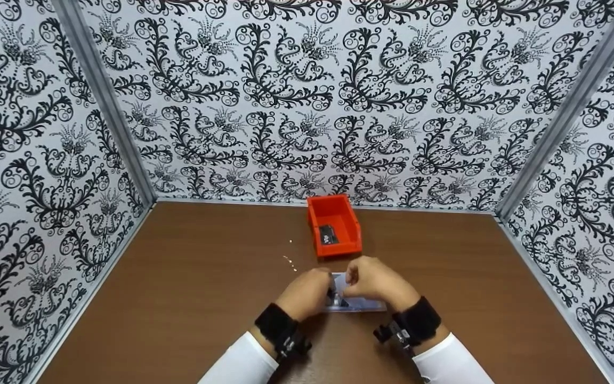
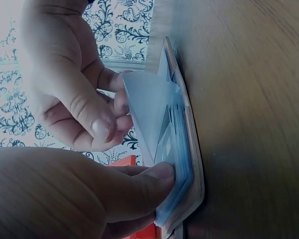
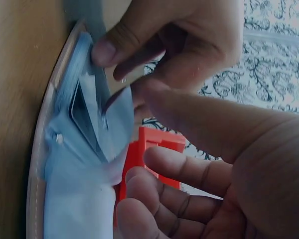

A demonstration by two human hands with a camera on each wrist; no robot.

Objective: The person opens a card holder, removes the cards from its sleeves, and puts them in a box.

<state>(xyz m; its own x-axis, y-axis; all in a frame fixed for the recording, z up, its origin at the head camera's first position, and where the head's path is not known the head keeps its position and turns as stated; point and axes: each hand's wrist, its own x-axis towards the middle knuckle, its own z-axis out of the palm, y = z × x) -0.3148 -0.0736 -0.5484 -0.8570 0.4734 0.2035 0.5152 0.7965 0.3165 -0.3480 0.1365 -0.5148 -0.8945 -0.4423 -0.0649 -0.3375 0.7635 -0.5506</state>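
Observation:
A card holder (image 1: 360, 305) with a tan cover and a stack of clear plastic sleeves (image 2: 177, 149) lies open on the table. My left hand (image 1: 307, 290) pinches the sleeves near one end, its thumb (image 2: 162, 174) pressing on the stack. One sleeve (image 2: 149, 102) stands lifted and bent away from the rest. A dark-edged card (image 3: 84, 122) shows among the sleeves in the right wrist view. Beside the lifted sleeve is my right hand (image 1: 376, 280), with loosely bent fingers (image 3: 172, 201) and thumb apart; whether it touches the sleeve is unclear.
A red bin (image 1: 347, 249) with a black card (image 1: 328, 234) inside stands just beyond my hands. Small pale specks (image 1: 292, 262) show on the brown table (image 1: 205, 266) to its left. Patterned walls (image 1: 307, 106) enclose the back and sides.

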